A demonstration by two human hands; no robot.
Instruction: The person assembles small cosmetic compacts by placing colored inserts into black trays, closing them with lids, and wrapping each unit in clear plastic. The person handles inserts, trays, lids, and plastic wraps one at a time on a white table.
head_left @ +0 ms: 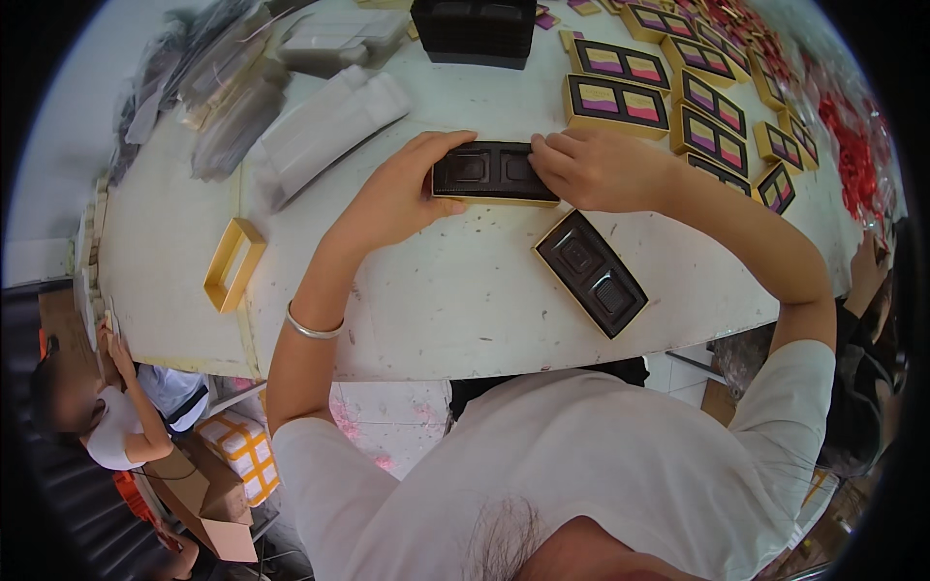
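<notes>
A small gold box with a black two-compartment plastic tray (496, 170) in it is between my hands, over the white table. My left hand (402, 189) grips its left end, thumb along the near side and fingers along the far side. The fingers of my right hand (591, 169) are bent and pressed onto the tray's right end; their tips are partly hidden. Just nearer to me and to the right lies a second gold box with a black tray (591, 273), set at a slant. An open gold box frame (234, 264) rests on the table at the left.
A stack of black trays (473, 31) stands at the far middle. Rows of gold boxes with pink and purple pieces (617, 104) spread over the far right. Clear plastic sleeves (329, 126) lie far left. Red packets (852, 155) line the right edge. A co-worker (121, 416) is at lower left.
</notes>
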